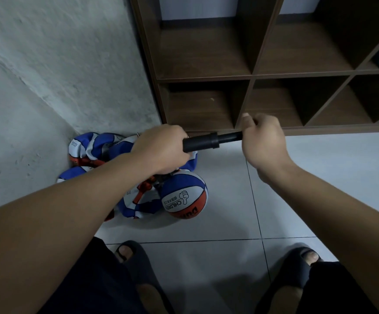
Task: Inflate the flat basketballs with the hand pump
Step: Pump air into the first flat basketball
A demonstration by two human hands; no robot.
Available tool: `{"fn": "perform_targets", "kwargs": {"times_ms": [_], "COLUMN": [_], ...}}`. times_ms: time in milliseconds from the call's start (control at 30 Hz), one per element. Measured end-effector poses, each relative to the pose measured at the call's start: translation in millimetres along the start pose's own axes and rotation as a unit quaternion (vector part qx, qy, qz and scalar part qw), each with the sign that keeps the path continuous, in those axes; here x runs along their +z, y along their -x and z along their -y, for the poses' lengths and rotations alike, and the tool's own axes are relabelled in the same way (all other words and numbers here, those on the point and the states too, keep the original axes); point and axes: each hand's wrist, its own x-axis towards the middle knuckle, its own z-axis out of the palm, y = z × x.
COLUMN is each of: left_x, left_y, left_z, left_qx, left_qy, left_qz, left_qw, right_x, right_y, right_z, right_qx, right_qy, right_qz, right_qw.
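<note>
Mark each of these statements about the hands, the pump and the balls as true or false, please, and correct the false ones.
1. The left hand grips the barrel of the black hand pump. True.
2. The right hand hangs free and holds nothing. False: it grips the pump's handle end.
3. The round basketball lies on the floor tiles. True.
4. The flat basketballs are stored in the wooden shelf. False: they lie on the floor, in the corner beside the shelf.
5. The person is barefoot. False: dark slippers are worn.
</note>
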Motion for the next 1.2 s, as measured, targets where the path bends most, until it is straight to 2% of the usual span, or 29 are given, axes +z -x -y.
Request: {"fn": "perform_targets", "kwargs": {"times_ms": [233,533,767,867,1067,1200], "left_x": [10,11,-4,3,12,16], "left_y": [5,4,-2,-1,2,7], "left_z": [-12,-6,35,25,-1,-9], "left_qx": [0.002,0.019,-0.043,-0.040,0.001,0.004], "left_qy": [-0.013,-0.021,-0.032,-0.034,-0.039,-0.036], "left_qz": [0.007,0.031,0.026,0.023,-0.011,-0.004], "left_qw": [1.000,0.999,0.998,0.998,0.999,0.999], "right_x": [17,17,-16,-7,8,19], "right_y": [18,12,-33,-25,4,17], "right_z": [-5,-13,-21,-24,-12,-12], "right_qx": [-0.002,0.026,0.121,0.092,0.017,0.003], "right_qy": [0.015,0.020,-0.050,-0.027,0.004,0.017], "right_qz": [0.063,0.094,0.004,-0.006,0.038,0.070], "right_qw": [0.998,0.995,0.991,0.995,0.999,0.997]}}
